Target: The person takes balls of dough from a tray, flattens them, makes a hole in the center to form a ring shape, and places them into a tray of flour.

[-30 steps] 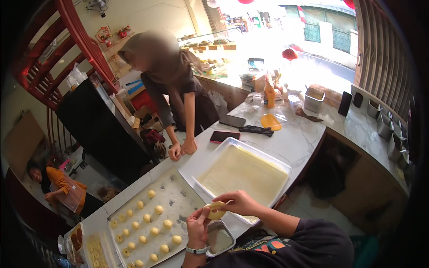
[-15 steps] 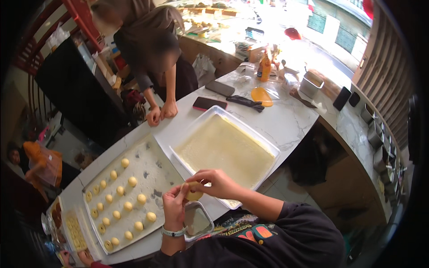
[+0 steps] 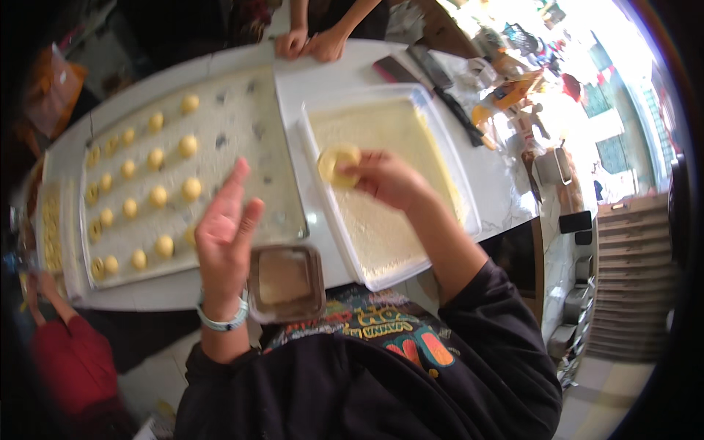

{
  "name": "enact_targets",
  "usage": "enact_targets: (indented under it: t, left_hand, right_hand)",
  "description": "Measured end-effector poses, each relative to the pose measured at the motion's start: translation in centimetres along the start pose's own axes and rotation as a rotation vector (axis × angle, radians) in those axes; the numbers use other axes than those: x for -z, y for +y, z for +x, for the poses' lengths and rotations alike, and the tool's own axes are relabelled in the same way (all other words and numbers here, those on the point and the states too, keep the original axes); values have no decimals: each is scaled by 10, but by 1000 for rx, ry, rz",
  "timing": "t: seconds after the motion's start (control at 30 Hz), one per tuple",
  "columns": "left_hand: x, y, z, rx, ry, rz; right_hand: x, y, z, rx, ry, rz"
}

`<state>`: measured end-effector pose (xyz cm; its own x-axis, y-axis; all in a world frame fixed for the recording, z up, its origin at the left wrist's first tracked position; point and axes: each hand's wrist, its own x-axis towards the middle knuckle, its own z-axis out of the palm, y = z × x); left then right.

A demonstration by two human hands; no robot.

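My right hand (image 3: 396, 180) pinches a pale yellow dough ring (image 3: 325, 166) over the left side of a white tray (image 3: 341, 229), whose bottom bears a layer of yellowish powder or crumbs. My left hand (image 3: 225, 238) is raised empty, palm turned inward and fingers stretched out, above the near right part of a large baking sheet (image 3: 284, 198). Rows of round dough balls (image 3: 188, 146) sit on that sheet, with a few ringed pieces (image 3: 97, 268) at its left edge. One ball is partly hidden behind my left hand.
A small rectangular container (image 3: 317, 284) stands at the near table edge, beside my left wrist. Another person's hands (image 3: 326, 45) rest at the far edge. Phones (image 3: 394, 70) and a black strip-like item (image 3: 456, 116) lie beyond the white tray. A person in red (image 3: 70, 359) is at left.
My hands have parted: the right has moved over the white tray with the dough ring, the left has let go and opened. The whole view has turned and tilted downward.
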<state>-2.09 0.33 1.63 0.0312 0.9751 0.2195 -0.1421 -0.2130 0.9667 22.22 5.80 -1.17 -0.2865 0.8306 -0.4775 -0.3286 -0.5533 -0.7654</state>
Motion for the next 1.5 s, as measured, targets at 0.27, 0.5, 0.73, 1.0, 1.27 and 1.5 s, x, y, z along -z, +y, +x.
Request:
enact_targets:
  t: [0.27, 0.5, 0.73, 1.0, 1.27, 1.5]
  left_hand:
    - [65, -18, -58, 252, 420, -11]
    - [75, -18, -81, 353, 509, -14]
    - [80, -15, -89, 320, 514, -20]
    - [28, -27, -82, 328, 327, 163]
    - [21, -61, -82, 177, 282, 65]
    - [22, -51, -84, 98, 359, 145]
  right_hand:
    - [45, -47, 115, 85, 125, -567]
    - [42, -40, 148, -4, 4, -675]
    - [33, -53, 95, 516, 339, -1383]
    - [-88, 22, -42, 424, -530, -1304]
    - [-122, 113, -28, 317, -609, -2037]
    - [-99, 81, -31, 578, -954, -1957]
